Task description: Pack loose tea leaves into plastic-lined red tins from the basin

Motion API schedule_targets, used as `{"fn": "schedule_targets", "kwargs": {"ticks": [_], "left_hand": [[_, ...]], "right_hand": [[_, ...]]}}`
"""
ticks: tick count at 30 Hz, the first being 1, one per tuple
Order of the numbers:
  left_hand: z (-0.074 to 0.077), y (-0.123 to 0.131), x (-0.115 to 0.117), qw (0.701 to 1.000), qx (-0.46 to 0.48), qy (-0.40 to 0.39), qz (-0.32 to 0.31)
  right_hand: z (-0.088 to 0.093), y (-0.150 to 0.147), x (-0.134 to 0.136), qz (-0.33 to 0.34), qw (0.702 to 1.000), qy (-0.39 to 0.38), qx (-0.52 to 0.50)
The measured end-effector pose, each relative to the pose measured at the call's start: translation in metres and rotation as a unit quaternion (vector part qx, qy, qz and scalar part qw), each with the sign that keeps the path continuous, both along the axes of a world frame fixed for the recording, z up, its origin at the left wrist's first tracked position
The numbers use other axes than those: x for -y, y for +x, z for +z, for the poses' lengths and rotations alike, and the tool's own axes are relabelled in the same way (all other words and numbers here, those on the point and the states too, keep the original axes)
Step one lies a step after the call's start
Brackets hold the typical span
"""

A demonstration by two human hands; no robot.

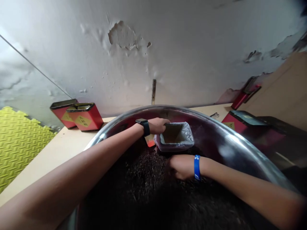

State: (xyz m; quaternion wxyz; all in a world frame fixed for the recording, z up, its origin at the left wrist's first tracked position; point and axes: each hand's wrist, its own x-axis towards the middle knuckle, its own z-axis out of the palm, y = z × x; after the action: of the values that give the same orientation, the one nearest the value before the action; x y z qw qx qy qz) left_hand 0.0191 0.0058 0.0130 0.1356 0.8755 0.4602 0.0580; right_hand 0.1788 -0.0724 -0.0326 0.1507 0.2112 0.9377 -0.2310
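My left hand grips the left rim of a tin lined with a clear plastic bag. The tin stands tilted in a wide metal basin, its opening facing me. Dark, dry loose tea leaves fill the lower part of the basin. In front of the tin, my right hand is down in the leaves, fingers curled and partly buried; how much it holds is hidden. A black watch is on my left wrist and a blue band on my right.
Two red tins with yellow labels stand left of the basin on a pale tabletop. More red tins are at the right. Behind rises a peeling wall. A yellow foam mat lies far left.
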Motion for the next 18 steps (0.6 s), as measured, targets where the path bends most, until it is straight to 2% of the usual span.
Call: {"fn": "schedule_targets", "kwargs": {"ticks": [4,9,13,18], "left_hand": [[0.000,0.000,0.002,1.000,-0.015,0.008,0.001],[-0.001,0.000,0.003,1.000,-0.015,0.015,0.007],[-0.001,0.002,0.003,1.000,-0.018,0.015,0.009],[0.000,0.002,0.003,1.000,-0.016,0.009,0.010]], "right_hand": [[-0.003,-0.001,-0.002,0.011,0.998,0.009,-0.067],[-0.006,-0.005,-0.002,0.001,0.995,0.001,-0.103],[0.000,-0.006,0.000,-0.022,0.990,-0.008,-0.142],[0.014,-0.006,0.008,-0.054,0.966,0.050,-0.247]]}}
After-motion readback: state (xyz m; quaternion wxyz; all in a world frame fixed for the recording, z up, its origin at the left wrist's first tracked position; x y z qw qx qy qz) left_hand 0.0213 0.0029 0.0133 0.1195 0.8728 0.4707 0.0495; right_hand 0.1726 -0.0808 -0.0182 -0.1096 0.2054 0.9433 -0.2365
